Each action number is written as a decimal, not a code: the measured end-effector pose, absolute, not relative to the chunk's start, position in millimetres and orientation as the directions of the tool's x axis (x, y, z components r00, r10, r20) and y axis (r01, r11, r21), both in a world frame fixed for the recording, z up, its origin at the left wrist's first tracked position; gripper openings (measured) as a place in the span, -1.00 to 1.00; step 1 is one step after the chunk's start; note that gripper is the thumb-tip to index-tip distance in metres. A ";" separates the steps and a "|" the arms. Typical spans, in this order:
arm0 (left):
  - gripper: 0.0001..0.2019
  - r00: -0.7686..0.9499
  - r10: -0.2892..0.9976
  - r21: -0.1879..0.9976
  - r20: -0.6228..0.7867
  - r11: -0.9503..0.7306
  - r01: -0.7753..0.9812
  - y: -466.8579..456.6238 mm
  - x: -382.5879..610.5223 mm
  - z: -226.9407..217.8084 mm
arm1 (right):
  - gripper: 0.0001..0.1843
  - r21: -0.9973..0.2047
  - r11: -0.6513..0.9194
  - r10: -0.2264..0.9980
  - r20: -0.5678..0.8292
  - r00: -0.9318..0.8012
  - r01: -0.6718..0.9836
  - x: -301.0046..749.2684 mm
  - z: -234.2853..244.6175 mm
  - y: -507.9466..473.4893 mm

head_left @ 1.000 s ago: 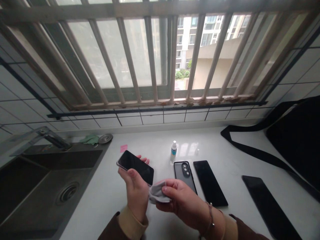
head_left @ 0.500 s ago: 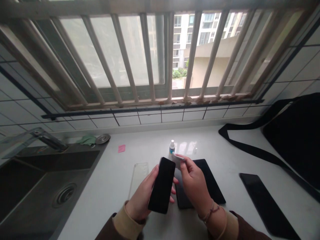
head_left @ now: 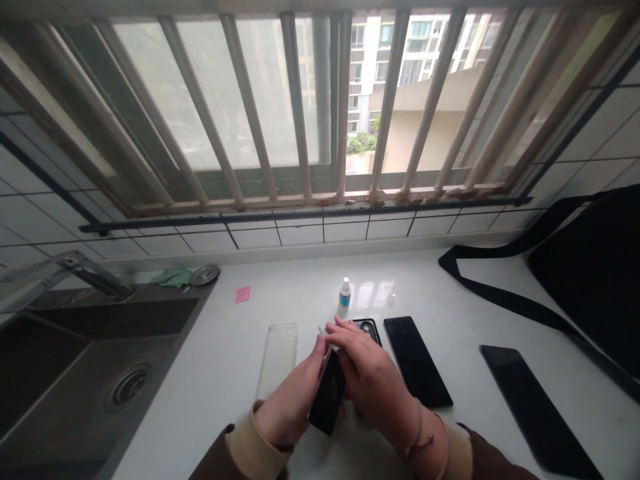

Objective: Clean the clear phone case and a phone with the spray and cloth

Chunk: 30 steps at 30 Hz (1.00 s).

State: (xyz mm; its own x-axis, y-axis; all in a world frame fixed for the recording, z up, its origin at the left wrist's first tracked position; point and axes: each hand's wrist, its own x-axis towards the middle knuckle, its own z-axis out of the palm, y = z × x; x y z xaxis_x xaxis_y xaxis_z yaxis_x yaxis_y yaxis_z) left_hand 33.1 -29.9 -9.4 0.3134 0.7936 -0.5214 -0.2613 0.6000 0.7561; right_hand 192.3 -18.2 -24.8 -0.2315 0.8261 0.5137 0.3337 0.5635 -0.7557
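My left hand (head_left: 293,403) grips a black phone (head_left: 327,397) from below, holding it nearly on edge above the white counter (head_left: 220,373). My right hand (head_left: 367,380) lies over the phone's top face with closed fingers pressing a small grey-white cloth (head_left: 324,331), of which only a corner shows. Just beyond my hands lies a black phone case (head_left: 369,327) with a camera cut-out. A clear phone case (head_left: 278,357) lies flat to the left of my hands.
A second black phone (head_left: 417,360) and a third (head_left: 540,410) lie flat to the right. A small white bottle (head_left: 344,295) stands behind. A dark sink (head_left: 75,373) with a tap (head_left: 87,273) is at left, a black bag (head_left: 590,273) at right, a pink note (head_left: 243,294) near the sink.
The phone has turned from flat-faced to nearly on edge. My right hand has come down from the phone's top end onto its face with the cloth.
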 end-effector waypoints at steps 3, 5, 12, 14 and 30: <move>-0.34 0.341 0.798 0.649 -0.497 0.602 -0.465 -24.9 36.1 -14.2 | -0.58 -0.654 0.659 0.751 0.553 -0.361 0.371 188.9 -26.0 -19.5; -0.38 0.359 0.804 0.567 -0.474 0.591 -0.574 -22.2 37.7 -12.0 | -0.60 -0.574 0.721 0.692 0.580 -0.430 0.387 188.1 -24.7 -20.7; -0.56 0.298 0.772 0.423 -0.562 0.578 -0.698 -19.4 39.0 3.1 | -0.65 -0.431 0.817 0.576 0.600 -0.555 0.383 190.0 -12.0 -25.1; -0.66 0.266 0.759 0.410 -0.595 0.571 -0.711 -18.7 37.3 3.1 | -0.63 -0.393 0.846 0.532 0.599 -0.598 0.360 190.0 -9.6 -26.4; -0.65 -0.017 0.785 0.532 -0.619 0.404 -0.744 -11.5 24.9 7.7 | -0.78 -0.245 0.925 0.379 0.598 -0.706 0.290 186.1 -17.8 -31.0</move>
